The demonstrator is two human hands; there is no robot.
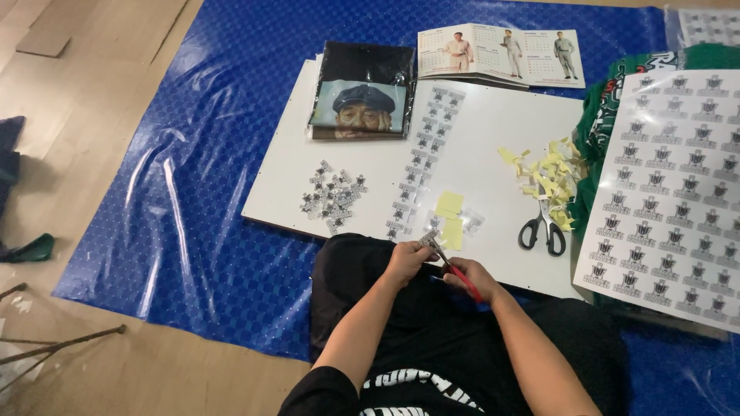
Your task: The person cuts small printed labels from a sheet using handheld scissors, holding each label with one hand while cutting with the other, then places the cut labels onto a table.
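Holding a small printed sticker piece (428, 239) pinched in its fingertips, the left hand (406, 262) sits just off the near edge of the white board (493, 131), over the black-clothed lap. The right hand (472, 277) is closed round the red handles of small scissors (451, 266), whose blades run up and to the left toward the piece, so the blade tips meet it just beside the left fingertips; whether the blades are already biting the paper is too small to tell. Both hands are touching-close, the left one nearer the piece, the right one trailing down and right of it. The long axis of the scissors lies diagonal to the board's near edge. On the board, just beyond the hands, lie yellow backing squares (449, 205); left of those runs a long strip of uncut stickers (420, 158) heading toward the board's far edge, and further left a heap of cut stickers (331, 196). Toward the board's right side rest black-handled scissors (543, 229) below a pile of yellow paper scraps (549, 171). A large printed sticker sheet (678, 185) overlaps the board's right edge, well apart from the hands.
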